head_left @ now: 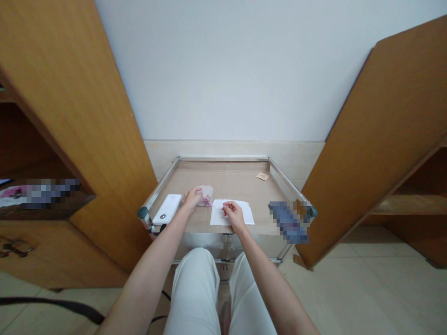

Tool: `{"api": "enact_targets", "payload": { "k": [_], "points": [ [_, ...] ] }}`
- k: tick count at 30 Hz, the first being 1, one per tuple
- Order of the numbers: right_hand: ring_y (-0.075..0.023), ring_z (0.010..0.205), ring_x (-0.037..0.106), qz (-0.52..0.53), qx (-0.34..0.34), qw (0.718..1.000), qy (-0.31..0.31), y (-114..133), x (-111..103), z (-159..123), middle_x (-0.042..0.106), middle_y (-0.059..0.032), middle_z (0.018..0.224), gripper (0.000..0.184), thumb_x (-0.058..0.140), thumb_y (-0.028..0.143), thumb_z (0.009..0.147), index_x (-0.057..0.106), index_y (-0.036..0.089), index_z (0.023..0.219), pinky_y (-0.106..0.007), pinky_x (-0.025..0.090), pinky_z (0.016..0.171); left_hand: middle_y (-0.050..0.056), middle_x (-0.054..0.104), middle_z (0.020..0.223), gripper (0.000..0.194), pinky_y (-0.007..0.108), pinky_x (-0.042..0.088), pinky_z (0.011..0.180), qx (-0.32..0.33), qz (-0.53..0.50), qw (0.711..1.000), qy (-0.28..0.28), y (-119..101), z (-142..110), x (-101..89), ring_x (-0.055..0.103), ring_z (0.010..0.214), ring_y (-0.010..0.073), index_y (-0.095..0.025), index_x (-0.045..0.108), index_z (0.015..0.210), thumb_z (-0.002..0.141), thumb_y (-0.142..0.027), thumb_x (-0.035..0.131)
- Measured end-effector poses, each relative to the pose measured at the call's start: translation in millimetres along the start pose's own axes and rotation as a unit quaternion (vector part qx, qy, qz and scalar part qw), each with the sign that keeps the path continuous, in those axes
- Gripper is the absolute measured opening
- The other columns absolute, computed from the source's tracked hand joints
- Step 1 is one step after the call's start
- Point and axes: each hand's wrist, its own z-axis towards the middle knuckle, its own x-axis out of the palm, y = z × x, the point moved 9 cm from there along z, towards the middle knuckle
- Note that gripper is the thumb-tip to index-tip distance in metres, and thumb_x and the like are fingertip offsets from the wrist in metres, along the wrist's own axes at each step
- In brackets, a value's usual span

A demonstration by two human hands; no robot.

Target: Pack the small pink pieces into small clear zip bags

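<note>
My left hand (pixel 193 196) has its fingers closed on the left edge of a small clear plastic bag (pixel 206 190), which has little pink pieces gathered at its bottom. Over a white sheet of paper or tissue (pixel 248 215) is my right hand (pixel 233 216), thumb and fingers drawn together in a pinch. Whatever those fingertips hold, if anything, is too small to make out. The white sheet lies just right of the bag, near the front edge of the case top. A white phone (pixel 170 207) rests to the left of my left hand.
The brown surface (pixel 223 179) has a raised metal rim (pixel 223 159). A small tan card (pixel 262 176) lies at its back right. A blurred dark blue item (pixel 288 222) overhangs the right front corner. Wooden cabinets (pixel 115 186) flank both sides, with a wall behind.
</note>
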Motion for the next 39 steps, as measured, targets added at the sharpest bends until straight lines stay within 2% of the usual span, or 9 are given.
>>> {"api": "enact_targets", "payload": {
  "k": [3,6,11,13,17,23,30,33,39],
  "points": [
    [-0.0068,0.045,0.044,-0.008,-0.002,1.000,0.006,1,1,-1,0.051,0.0040,0.055,0.011,0.054,0.023,0.061,0.052,0.016,0.069,-0.020,0.036,0.046,0.006,0.056,0.105,0.021,0.047,0.021,0.092,0.003,0.048,0.998,-0.031,-2,-2,-7.0,0.040,0.107,0.0267,-0.023,0.062,0.082,0.066,-0.025,0.050],
    [-0.0072,0.045,0.044,-0.020,-0.007,1.000,0.013,3,4,-2,0.051,0.0039,0.055,0.010,0.053,0.024,0.062,0.052,0.016,0.069,-0.020,0.036,0.046,0.005,0.051,0.113,0.019,0.046,0.020,0.093,0.021,0.038,0.996,-0.083,-10,-11,-20.2,0.038,0.110,0.0248,-0.023,0.061,0.081,0.068,-0.025,0.047],
    [-0.0078,0.045,0.043,-0.054,-0.037,0.998,0.023,9,11,-4,0.049,0.0038,0.054,0.011,0.052,0.028,0.065,0.051,0.017,0.067,-0.020,0.036,0.045,0.005,0.056,0.098,0.016,0.038,0.028,0.091,0.101,-0.030,0.978,-0.178,-33,-46,-47.2,0.046,0.100,0.0188,-0.020,0.057,0.076,0.069,-0.017,0.042],
    [-0.0083,0.046,0.044,-0.073,-0.062,0.995,0.024,15,15,-6,0.049,0.0031,0.056,0.013,0.052,0.030,0.066,0.051,0.017,0.066,-0.021,0.037,0.046,0.005,0.057,0.090,0.015,0.035,0.032,0.088,0.142,-0.070,0.969,-0.189,-42,-62,-52.7,0.049,0.094,0.0173,-0.019,0.055,0.075,0.069,-0.016,0.042],
    [-0.0095,0.053,0.047,-0.104,-0.109,0.989,0.004,30,17,-16,0.051,0.0011,0.062,0.014,0.050,0.031,0.070,0.052,0.017,0.068,-0.021,0.039,0.050,0.006,0.057,0.088,0.015,0.031,0.037,0.083,0.171,-0.145,0.961,-0.162,-42,-92,-50.5,0.051,0.089,0.0160,-0.017,0.053,0.080,0.072,-0.020,0.041],
    [-0.0116,0.062,0.050,-0.125,-0.111,0.985,-0.036,41,-6,-61,0.055,-0.0015,0.068,0.018,0.048,0.034,0.072,0.054,0.017,0.073,-0.023,0.040,0.058,0.005,0.060,0.075,0.019,0.027,0.044,0.064,0.072,-0.210,0.974,-0.041,-3,-137,-26.7,0.056,0.063,0.0131,-0.016,0.053,0.078,0.074,-0.031,0.042],
    [-0.0108,0.049,0.046,-0.113,-0.021,0.984,-0.138,10,-78,-129,0.053,0.0002,0.056,0.028,0.052,0.044,0.068,0.055,0.016,0.069,-0.023,0.039,0.050,0.003,0.060,0.065,0.022,0.025,0.046,0.056,0.027,-0.184,0.981,0.062,45,-199,-13.9,0.054,0.053,0.0115,-0.015,0.055,0.078,0.071,-0.034,0.046],
    [-0.0107,0.045,0.044,-0.134,0.004,0.976,-0.173,-4,-105,-147,0.051,0.0009,0.051,0.031,0.052,0.047,0.066,0.055,0.016,0.066,-0.024,0.038,0.048,0.003,0.059,0.063,0.027,0.026,0.047,0.053,0.010,-0.178,0.982,0.059,64,-215,-18.5,0.054,0.051,0.0117,-0.015,0.056,0.076,0.071,-0.039,0.045],
    [-0.0112,0.044,0.043,-0.126,0.027,0.976,-0.177,-30,-124,-164,0.050,0.0006,0.049,0.030,0.052,0.045,0.067,0.055,0.015,0.064,-0.024,0.037,0.046,0.004,0.062,0.061,0.030,0.028,0.049,0.059,0.010,-0.133,0.989,0.064,86,-232,-37.1,0.059,0.060,0.0165,-0.015,0.058,0.072,0.067,-0.043,0.048]
  ]
}}
